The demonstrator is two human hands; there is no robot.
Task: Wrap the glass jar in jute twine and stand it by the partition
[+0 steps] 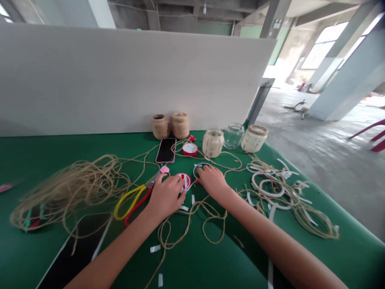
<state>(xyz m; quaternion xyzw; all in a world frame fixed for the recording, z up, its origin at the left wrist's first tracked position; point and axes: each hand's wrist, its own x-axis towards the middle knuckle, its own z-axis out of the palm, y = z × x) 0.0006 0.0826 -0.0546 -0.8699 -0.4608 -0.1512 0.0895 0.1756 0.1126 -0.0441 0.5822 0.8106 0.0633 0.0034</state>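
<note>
My left hand (168, 193) holds a round red jar lid (185, 182) at its left edge, fingers and thumb curled against it. White strips cross the lid's face. Just to the right, my right hand (212, 181) has its fingers closed at a roll of white tape (196, 170), and a thin strip runs from the fingertips toward the lid. Scissors (136, 200) with one yellow and one red handle lie beside my left hand, blades partly behind it. Loose jute twine (186, 224) curls on the green table below both hands.
A tangled twine heap (87, 180) lies left; tape rolls (272, 188) and more twine lie right. Twine-wrapped jars (180, 125), a clear glass jar (234, 136) and tape-covered jars (213, 143) stand behind. A phone (166, 151), another lid (190, 149) and a dark tablet-like slab (81, 245) lie around.
</note>
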